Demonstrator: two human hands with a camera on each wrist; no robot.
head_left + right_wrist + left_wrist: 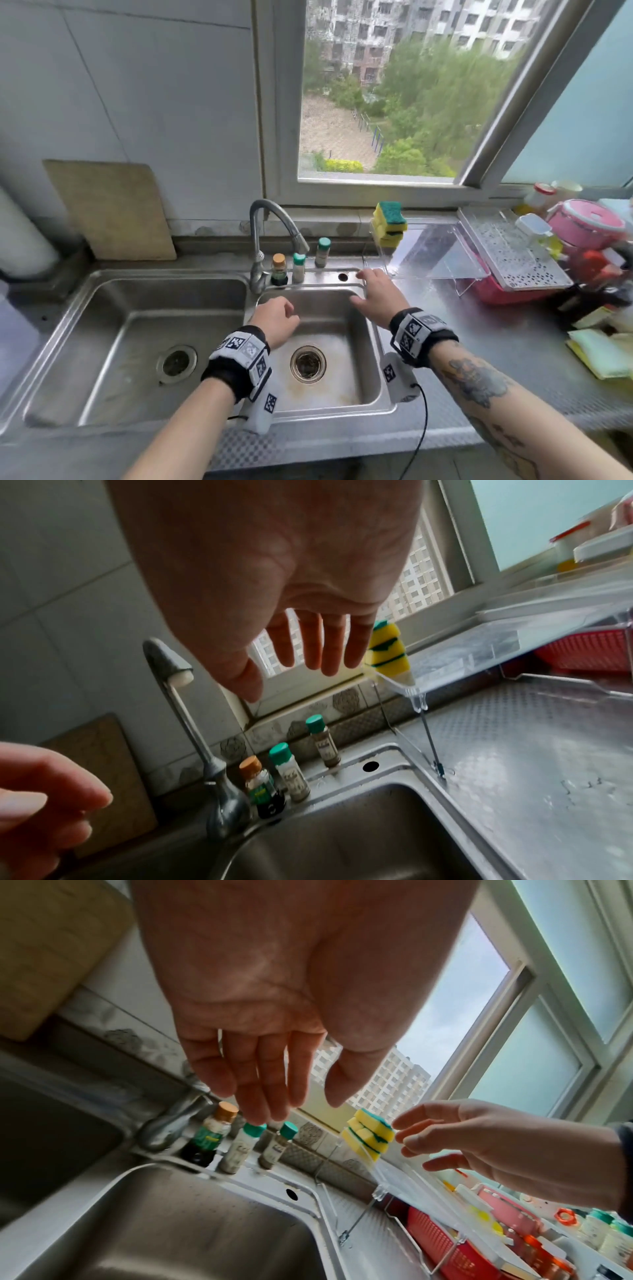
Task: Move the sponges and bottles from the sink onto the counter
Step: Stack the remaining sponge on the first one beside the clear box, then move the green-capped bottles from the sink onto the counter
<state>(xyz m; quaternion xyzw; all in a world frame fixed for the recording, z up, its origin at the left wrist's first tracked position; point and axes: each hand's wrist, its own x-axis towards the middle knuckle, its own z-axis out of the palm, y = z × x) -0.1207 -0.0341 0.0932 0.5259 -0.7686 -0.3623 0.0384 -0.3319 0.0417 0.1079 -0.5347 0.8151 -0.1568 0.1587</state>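
Three small bottles stand on the sink's back ledge right of the faucet: a dark one with a tan cap (279,270) (209,1134) (262,785) and two with green caps (298,268) (322,252). Yellow-green sponges (390,222) (368,1133) (387,647) are stacked on the left end of a clear tray (442,253). My left hand (286,310) (274,1096) hovers over the right basin (371,342), fingers relaxed and holding nothing. My right hand (364,286) (308,656) is spread above the basin's back right corner, also holding nothing. Only the drain shows in that basin.
The curved faucet (267,233) rises between the basins, close to the bottles. A cutting board (113,209) leans on the wall at the left. A pink basket (500,291), a perforated tray (513,250), jars and folded cloths (599,353) crowd the right counter (496,342).
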